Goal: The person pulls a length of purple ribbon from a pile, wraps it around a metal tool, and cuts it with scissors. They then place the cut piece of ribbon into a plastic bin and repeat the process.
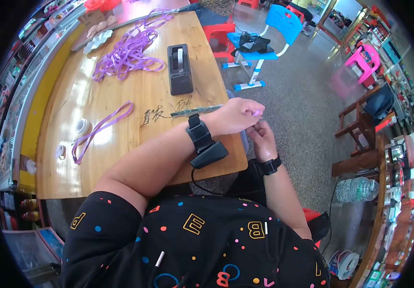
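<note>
My left hand (238,116) is closed past the table's right edge, with a small bit of purple strap (256,114) showing at its fingers. Just below, my right hand (263,140) has its fingertips pinched together against the left one; what they hold is hidden. A thin dark green strip (195,111) lies on the table beside my left wrist. One looped purple lanyard (102,128) lies apart on the wood at the left, next to a small white roll (82,126). Farther back is a tangled pile of purple lanyards (129,53).
A black tape dispenser (180,72) stands on the wooden table (144,91). A blue chair (283,24) holding a black bag (255,43) is beyond the table's right side. Farther right are a pink stool (363,62) and a wooden chair (358,125).
</note>
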The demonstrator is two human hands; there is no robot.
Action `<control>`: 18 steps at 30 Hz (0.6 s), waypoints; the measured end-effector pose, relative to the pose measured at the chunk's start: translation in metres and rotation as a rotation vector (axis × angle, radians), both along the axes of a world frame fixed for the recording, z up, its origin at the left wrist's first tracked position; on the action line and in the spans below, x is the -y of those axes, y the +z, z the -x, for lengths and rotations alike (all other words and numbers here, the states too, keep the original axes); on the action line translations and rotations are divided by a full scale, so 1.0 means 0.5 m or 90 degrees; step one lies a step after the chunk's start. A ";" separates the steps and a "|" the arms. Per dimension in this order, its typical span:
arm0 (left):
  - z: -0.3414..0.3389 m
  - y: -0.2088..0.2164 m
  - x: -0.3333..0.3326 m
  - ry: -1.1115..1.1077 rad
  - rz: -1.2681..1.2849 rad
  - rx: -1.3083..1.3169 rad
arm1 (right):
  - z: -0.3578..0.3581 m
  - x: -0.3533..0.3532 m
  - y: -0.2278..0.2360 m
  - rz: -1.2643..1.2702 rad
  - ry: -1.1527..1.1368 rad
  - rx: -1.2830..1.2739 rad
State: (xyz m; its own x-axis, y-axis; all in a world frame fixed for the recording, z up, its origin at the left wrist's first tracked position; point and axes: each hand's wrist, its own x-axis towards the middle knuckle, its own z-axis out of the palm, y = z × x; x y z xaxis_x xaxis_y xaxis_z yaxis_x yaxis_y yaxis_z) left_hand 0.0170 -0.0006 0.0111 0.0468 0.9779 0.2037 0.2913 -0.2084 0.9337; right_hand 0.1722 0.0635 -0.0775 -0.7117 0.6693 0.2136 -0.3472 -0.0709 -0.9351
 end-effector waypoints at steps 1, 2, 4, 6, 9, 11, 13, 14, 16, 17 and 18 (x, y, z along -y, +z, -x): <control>-0.001 0.007 0.003 0.017 -0.010 -0.084 | -0.003 -0.003 -0.009 0.002 0.000 0.001; 0.002 0.000 0.001 0.016 -0.008 -0.083 | -0.010 -0.008 -0.019 -0.006 0.000 0.030; 0.013 -0.011 -0.001 0.066 -0.094 -0.127 | -0.011 0.001 -0.021 -0.012 0.006 0.061; 0.029 -0.012 -0.011 0.067 -0.050 -0.059 | -0.013 0.013 -0.020 -0.015 -0.034 0.073; 0.047 -0.006 -0.014 0.083 0.035 0.024 | -0.013 0.023 -0.010 -0.019 -0.015 0.128; 0.045 0.001 -0.011 0.147 0.053 0.036 | -0.018 0.034 0.002 0.015 -0.008 0.154; 0.043 -0.006 -0.014 0.207 -0.015 -0.043 | -0.024 0.038 0.000 0.047 0.001 0.179; 0.043 -0.009 -0.015 0.266 -0.085 -0.124 | -0.029 0.036 -0.007 0.037 -0.002 0.175; 0.047 -0.015 -0.019 0.277 -0.103 -0.152 | -0.037 0.035 -0.020 0.029 -0.001 0.172; 0.050 -0.018 -0.021 0.287 -0.123 -0.181 | -0.040 0.034 -0.026 0.024 -0.003 0.168; 0.052 -0.022 -0.022 0.287 -0.121 -0.181 | -0.042 0.036 -0.027 0.021 -0.005 0.163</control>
State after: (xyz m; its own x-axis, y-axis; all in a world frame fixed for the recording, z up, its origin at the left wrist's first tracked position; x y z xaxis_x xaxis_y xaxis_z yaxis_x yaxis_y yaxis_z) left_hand -0.0092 0.0102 0.0002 -0.2887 0.8613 0.4181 0.6254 -0.1610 0.7635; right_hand 0.1930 0.0456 -0.0910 -0.7348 0.6782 0.0049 -0.0995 -0.1006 -0.9899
